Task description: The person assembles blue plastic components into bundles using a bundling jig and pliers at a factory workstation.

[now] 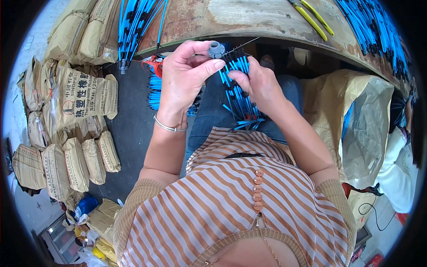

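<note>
Pinching a grey fitting (216,50), left hand (183,73), holding blue rods (239,99), right hand (263,85), brown sack (321,107) with blue strips (348,119) inside

1. The wooden table (262,17) spans the top of the view, its face worn and scuffed, with a pale patch.
2. A yellow-handled tool (310,21) lies on it, partly out of view.
3. To the left, a blue-and-black bundle (134,26) juts past the edge.
4. A larger blue pile (376,33) covers the right end.
5. Pale floor (383,242) shows at lower right, bearing a red item (375,260).
</note>
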Motion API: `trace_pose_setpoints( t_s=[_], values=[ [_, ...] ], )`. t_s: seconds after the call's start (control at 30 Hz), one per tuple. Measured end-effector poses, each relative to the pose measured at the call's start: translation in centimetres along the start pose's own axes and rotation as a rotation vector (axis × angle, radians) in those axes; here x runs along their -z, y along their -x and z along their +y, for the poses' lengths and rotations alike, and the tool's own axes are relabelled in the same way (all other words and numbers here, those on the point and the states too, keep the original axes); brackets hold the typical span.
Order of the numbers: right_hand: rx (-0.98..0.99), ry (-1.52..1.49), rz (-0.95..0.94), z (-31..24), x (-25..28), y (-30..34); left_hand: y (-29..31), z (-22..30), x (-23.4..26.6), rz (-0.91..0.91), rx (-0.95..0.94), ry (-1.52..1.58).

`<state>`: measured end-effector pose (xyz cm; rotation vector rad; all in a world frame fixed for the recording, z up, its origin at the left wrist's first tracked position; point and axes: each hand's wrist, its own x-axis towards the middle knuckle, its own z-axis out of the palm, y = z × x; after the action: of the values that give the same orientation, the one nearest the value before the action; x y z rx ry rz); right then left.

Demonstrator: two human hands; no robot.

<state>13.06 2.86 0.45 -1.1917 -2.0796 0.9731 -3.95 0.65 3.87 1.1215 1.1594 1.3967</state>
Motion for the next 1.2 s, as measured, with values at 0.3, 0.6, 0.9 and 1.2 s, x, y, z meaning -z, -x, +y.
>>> trace_pose_setpoints(
  t_s=[0.3,0.6,0.9,1.2],
  values=[
    [0.146,-0.197,-0.102,0.8,0.6,-0.6,-0.3,-0.7,1.8,-0.197,-0.046,0.105],
    [0.12,-0.126,-0.207,1.0,0.7,-0.7,-0.1,-0.4,2.0,-0.176,0.008,0.058],
    [0.139,-0.398,-0.373,1.4,0.8,-1.0,-0.7,-0.4,3.4,-0.366,-0.112,0.023],
    [-0.073,-0.466,-0.591,0.1,2.2,-1.3,-1.0,-0.5,3.4,-0.442,-0.136,-0.018]
  ],
)
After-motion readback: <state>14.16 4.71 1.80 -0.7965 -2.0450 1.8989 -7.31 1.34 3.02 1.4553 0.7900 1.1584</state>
